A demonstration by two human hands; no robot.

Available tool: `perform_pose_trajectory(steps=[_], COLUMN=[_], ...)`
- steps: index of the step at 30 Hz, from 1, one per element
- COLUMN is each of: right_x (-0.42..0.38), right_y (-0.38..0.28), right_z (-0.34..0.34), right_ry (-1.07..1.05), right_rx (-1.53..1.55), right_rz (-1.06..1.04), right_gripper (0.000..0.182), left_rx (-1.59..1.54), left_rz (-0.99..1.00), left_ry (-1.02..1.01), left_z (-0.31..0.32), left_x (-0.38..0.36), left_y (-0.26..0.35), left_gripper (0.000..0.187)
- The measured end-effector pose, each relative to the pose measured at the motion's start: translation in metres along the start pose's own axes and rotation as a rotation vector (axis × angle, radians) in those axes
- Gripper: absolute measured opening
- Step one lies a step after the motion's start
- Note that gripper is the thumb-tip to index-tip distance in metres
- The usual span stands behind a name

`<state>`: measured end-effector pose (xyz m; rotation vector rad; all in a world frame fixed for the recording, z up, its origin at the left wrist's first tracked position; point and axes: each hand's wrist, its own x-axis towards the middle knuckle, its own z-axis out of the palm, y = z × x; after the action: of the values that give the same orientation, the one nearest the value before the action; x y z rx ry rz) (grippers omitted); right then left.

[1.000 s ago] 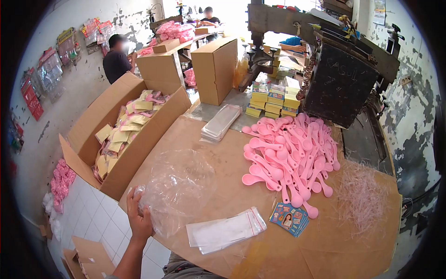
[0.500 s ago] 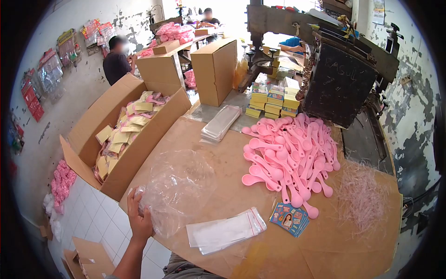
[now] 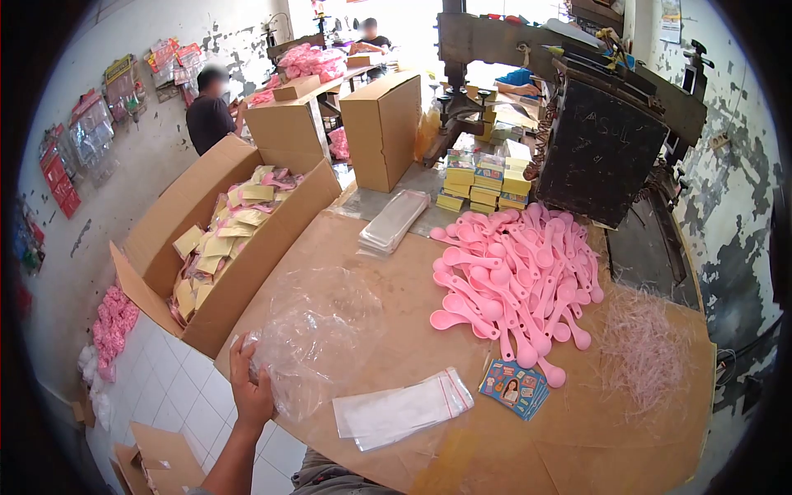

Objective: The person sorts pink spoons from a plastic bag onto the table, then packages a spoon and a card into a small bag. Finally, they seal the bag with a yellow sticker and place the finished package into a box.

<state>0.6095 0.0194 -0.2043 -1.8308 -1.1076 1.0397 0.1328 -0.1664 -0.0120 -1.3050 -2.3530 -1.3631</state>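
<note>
At the table's near left edge, my left hand (image 3: 251, 384) has its thumb and fingers curled on the rim of a crumpled clear plastic bag (image 3: 318, 330). The bag lies loosely spread on the brown table cover. To its right is a stack of flat clear sleeves (image 3: 400, 410) with a red line near one end. Beside these sits a small pile of blue printed cards (image 3: 513, 389). Behind the cards is a large heap of pink measuring spoons (image 3: 524, 276). My right hand is out of view.
An open carton (image 3: 256, 239) of packed pouches stands left of the table. More clear sleeves (image 3: 394, 221) and stacked card bundles (image 3: 487, 181) lie at the back. A dark machine (image 3: 606, 140) overhangs the back right, near plastic shreds (image 3: 643, 351). Two people (image 3: 210, 115) sit farther back.
</note>
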Motion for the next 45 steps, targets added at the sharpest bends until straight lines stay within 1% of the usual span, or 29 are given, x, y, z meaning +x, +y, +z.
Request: perform_pose_trajectory(steps=[12, 15, 36, 45], right_x=[-0.002, -0.002, -0.005, -0.011], right_y=[-0.002, -0.002, 0.002, 0.004], right_z=[0.003, 0.003, 0.0, -0.003], right_ry=[-0.007, -0.014, -0.022, -0.014], right_rx=[-0.008, -0.012, -0.017, -0.015], right_rz=[-0.003, -0.005, -0.013, -0.022], right_gripper=[0.026, 0.026, 0.027, 0.027], left_rx=[-0.033, -0.039, -0.029, -0.039], left_rz=[0.011, -0.018, 0.016, 0.001], left_ry=[0.002, 0.005, 0.013, -0.001], left_z=[0.001, 0.001, 0.001, 0.0], left_x=[-0.001, -0.001, -0.001, -0.001], left_y=[-0.005, -0.001, -0.001, -0.002], left_gripper=[0.041, 0.041, 0.042, 0.043])
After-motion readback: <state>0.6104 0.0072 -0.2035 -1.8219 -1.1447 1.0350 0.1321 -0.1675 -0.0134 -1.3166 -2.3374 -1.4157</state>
